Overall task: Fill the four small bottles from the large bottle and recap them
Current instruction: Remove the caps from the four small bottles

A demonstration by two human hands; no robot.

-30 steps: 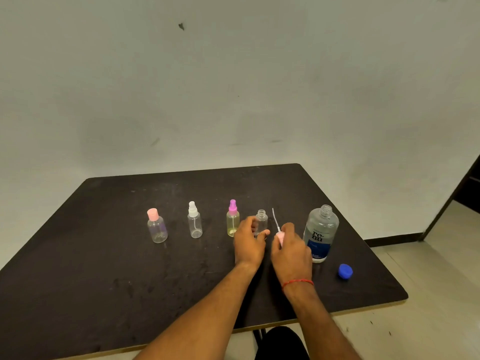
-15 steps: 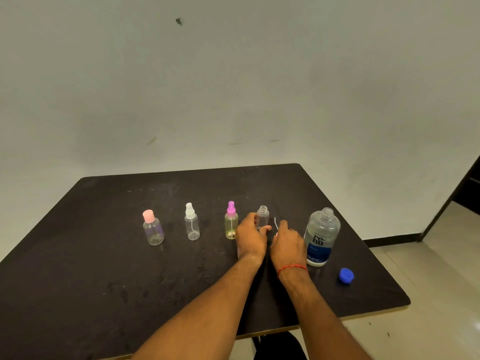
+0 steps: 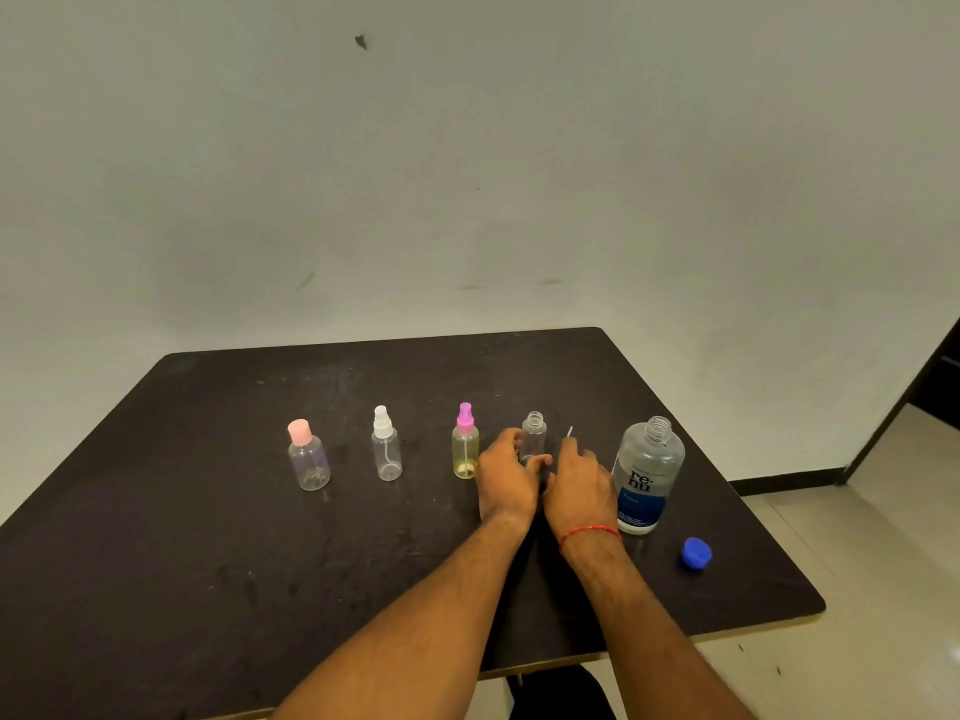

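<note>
large bottle [image 3: 648, 475] stands upright w/ no cap near the right edge of the dark table [image 3: 208, 537], clear w/ a blue label. its blue cap [image 3: 696, 553] lies on the table just right of it and nearer the person, apart from it. four small bottles stand in a row left of the large bottle. closest to it: a clear small bottle [image 3: 533, 438], neck open, no top on. next left, a yellowish bottle w/ a magenta spray top [image 3: 465, 443]. then a clear one w/ a white spray top [image 3: 386, 445]. farthest left, a rounder clear bottle w/ a pink cap [image 3: 307, 457].

left hand [image 3: 506, 478] is curled round the base of the open small bottle, thumb and fingers on its sides. right hand [image 3: 579, 483] sits btwn that bottle and the large bottle, fingers closed on smth w/ a thin white tube [image 3: 569, 432] sticking up past the knuckles; the rest of that piece is hidden by the hand. red thread [image 3: 587, 533] round the right wrist.
</note>
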